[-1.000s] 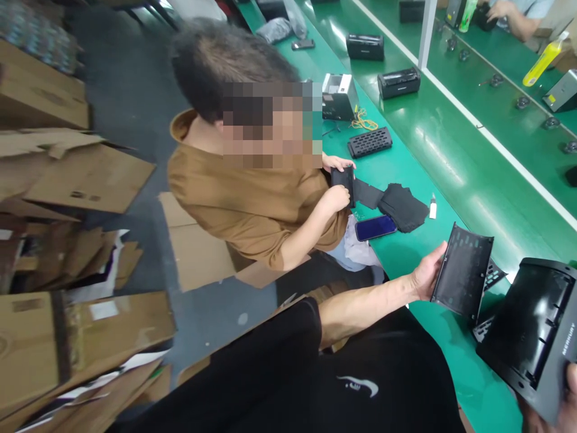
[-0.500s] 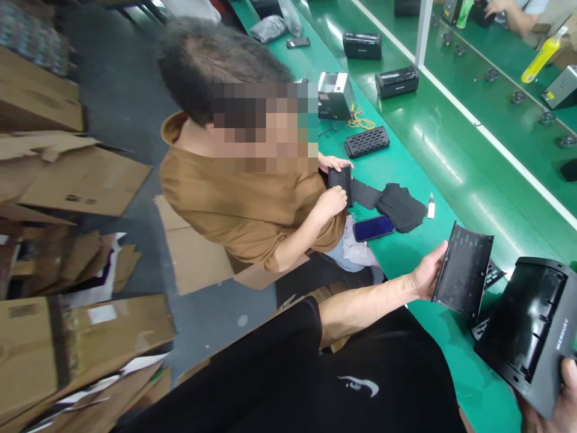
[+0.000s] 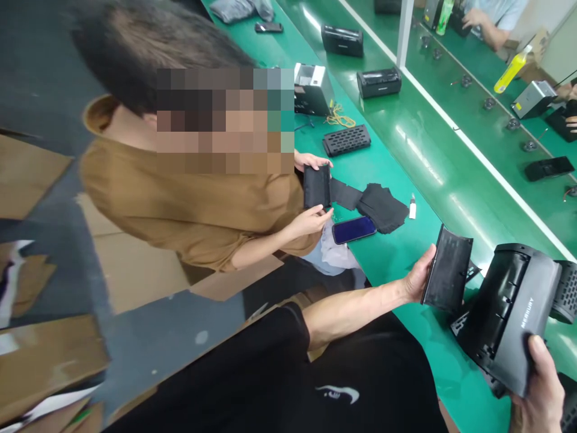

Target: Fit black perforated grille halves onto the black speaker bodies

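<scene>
My left hand (image 3: 418, 278), thumb on one edge, grips a black curved panel (image 3: 448, 272) with its inner face towards me. On the right, my right hand (image 3: 543, 385) is closed around the lower end of a dark speaker housing (image 3: 525, 328) marked MERKURY, which I hold tilted beside the panel. The panel and the housing stay apart. Behind them a perforated black part shows in pieces, mostly hidden. To my left a co-worker in a brown top (image 3: 193, 198) holds a similar black panel (image 3: 317, 186) in both hands.
On the green bench (image 3: 392, 162) lie a phone (image 3: 354, 230), black cloth pieces (image 3: 383, 207), a small bottle (image 3: 413, 207) and a perforated grille (image 3: 347, 140). Further off stand two speakers (image 3: 379, 83). Flattened cardboard (image 3: 49, 355) lies on the floor at left.
The view has swung right, so things sit further left. The panel in my left hand has turned slightly, and the housing has tilted. The co-worker's near hand has shifted to the panel's lower edge.
</scene>
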The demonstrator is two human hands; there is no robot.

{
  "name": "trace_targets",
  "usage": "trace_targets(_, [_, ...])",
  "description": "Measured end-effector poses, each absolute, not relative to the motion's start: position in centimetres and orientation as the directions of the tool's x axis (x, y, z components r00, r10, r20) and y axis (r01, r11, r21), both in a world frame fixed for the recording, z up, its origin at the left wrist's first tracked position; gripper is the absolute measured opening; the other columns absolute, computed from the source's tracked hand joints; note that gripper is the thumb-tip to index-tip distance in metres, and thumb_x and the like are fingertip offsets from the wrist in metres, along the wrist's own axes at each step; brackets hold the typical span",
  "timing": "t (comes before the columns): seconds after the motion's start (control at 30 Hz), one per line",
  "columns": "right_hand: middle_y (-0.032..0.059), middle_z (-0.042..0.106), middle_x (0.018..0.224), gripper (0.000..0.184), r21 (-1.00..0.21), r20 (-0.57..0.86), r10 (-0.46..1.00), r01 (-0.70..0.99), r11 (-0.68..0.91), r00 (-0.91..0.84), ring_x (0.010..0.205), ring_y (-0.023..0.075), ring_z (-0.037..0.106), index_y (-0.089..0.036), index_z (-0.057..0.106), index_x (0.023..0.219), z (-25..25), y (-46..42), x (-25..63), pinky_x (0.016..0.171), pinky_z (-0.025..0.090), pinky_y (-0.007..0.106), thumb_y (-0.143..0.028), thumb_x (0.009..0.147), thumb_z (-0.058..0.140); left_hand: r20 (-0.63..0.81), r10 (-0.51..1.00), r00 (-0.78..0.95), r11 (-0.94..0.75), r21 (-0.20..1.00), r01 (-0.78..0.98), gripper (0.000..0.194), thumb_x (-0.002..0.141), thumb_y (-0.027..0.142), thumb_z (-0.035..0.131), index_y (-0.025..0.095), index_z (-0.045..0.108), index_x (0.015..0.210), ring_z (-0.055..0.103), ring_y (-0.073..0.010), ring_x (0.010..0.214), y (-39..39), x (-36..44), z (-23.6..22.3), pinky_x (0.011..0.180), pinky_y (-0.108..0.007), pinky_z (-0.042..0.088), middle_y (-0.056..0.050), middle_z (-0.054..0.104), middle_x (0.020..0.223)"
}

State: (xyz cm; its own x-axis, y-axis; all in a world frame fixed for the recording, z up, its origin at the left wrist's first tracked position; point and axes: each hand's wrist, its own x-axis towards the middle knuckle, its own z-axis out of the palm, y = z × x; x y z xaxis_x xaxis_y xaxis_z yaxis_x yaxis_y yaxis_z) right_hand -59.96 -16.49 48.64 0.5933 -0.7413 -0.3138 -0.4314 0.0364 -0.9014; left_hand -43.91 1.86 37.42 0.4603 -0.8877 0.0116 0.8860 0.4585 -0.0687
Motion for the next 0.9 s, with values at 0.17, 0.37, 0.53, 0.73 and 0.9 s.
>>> trace_targets(0.17, [0.0078,0.074,0.133,0.094,-0.919,-0.286,-0.633,-0.393,-0.03,0.719,0.135,0.036,0.06,-0.023,0.05,0.163,53.7,-13.2,-57.6,0.108,0.054,0.046,-0.054,0.08,0.084,0.081,-0.876,0.476,0.474,-0.041,0.879,0.103,0.097,0.089,0.028,0.005,0.068,0.14,0.076,-0.033,0.093,0.9,-43.8,37.0,0.101,-0.053,0.054,-0.024,0.08,0.112])
trace_targets(0.37, [0.0116,0.072,0.14,0.088,-0.871,-0.309,-0.667,-0.484,-0.087,0.678,0.141,0.0446,0.055,-0.023,0.049,0.165,56.2,-11.9,-58.0,0.119,0.044,0.063,-0.06,0.088,0.072,0.082,-0.871,0.485,0.483,-0.038,0.875,0.11,0.094,0.092,0.02,0.004,0.064,0.145,0.074,-0.034,0.099,2.1,-43.4,37.7,0.105,-0.055,0.051,-0.024,0.077,0.116])
trace_targets(0.53, [0.0125,0.07,0.142,0.089,-0.834,-0.33,-0.644,-0.533,-0.143,0.69,0.138,0.046,0.058,-0.021,0.042,0.169,56.1,-12.2,-58.4,0.118,0.043,0.068,-0.062,0.094,0.064,0.072,-0.875,0.478,0.476,-0.048,0.878,0.108,0.095,0.091,0.022,0.005,0.064,0.144,0.074,-0.0322,0.099,2.7,-43.2,38.7,0.105,-0.053,0.053,-0.024,0.076,0.12])
trace_targets(0.73, [0.0148,0.066,0.149,0.094,-0.855,-0.301,-0.622,-0.494,-0.16,0.723,0.144,0.0493,0.053,-0.021,0.04,0.169,56.4,-11.2,-57.7,0.116,0.046,0.067,-0.062,0.09,0.07,0.016,-0.849,0.529,0.527,-0.045,0.848,0.101,0.097,0.088,0.025,0.006,0.066,0.141,0.073,-0.0306,0.098,1.8,-43.3,39.2,0.1,-0.05,0.054,-0.024,0.075,0.122])
trace_targets(0.9, [0.0127,0.061,0.156,0.1,-0.831,-0.287,-0.598,-0.505,-0.233,0.749,0.141,0.0467,0.057,-0.026,0.035,0.171,56.5,-10.8,-56.1,0.114,0.048,0.061,-0.065,0.088,0.075,-0.003,-0.865,0.502,0.502,0.006,0.865,0.107,0.099,0.085,0.011,0.003,0.071,0.129,0.074,-0.031,0.094,0.6,-43.5,39.1,0.098,-0.051,0.055,-0.025,0.076,0.112])
